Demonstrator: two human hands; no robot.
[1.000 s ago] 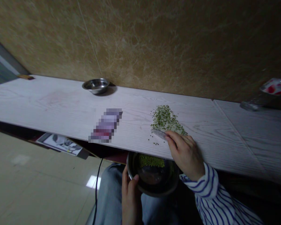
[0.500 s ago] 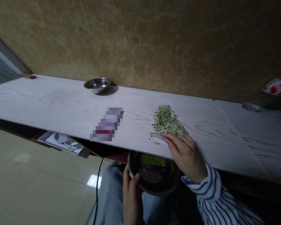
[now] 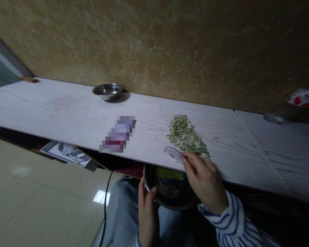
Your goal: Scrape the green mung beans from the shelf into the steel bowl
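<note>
Head view: nearest to me are my knees in blue jeans (image 3: 122,200), and just over them is the big bowl (image 3: 167,201). My left hand (image 3: 148,212) grips its left rim, thumb on top and fingers around the outside. Green beans (image 3: 170,173) sit in the far part of the bowl, just by the near edge of the white table (image 3: 77,120). If my left hand tips the bowl, I think those beans could slide and spill. I can't tell whether the bowl rests on my legs.

My right hand (image 3: 206,181) is to the right, at the table's near edge. Its thumb and fingers pinch a clear flat piece (image 3: 174,153), with its free end to the left. Just past it lies a thin pile of green bits (image 3: 181,128) and little white grains (image 3: 189,142). If I dragged the piece too fast, some could hop past the bowl — it covers only part of that edge. The piece looks thin, so it might bend and leave bits behind.

Farther left lies a blurred-out thing (image 3: 119,134). Past it, by the wall (image 3: 170,51), is a small metal bowl (image 3: 110,98); a clear bottle (image 3: 301,97) is far off to the right.
</note>
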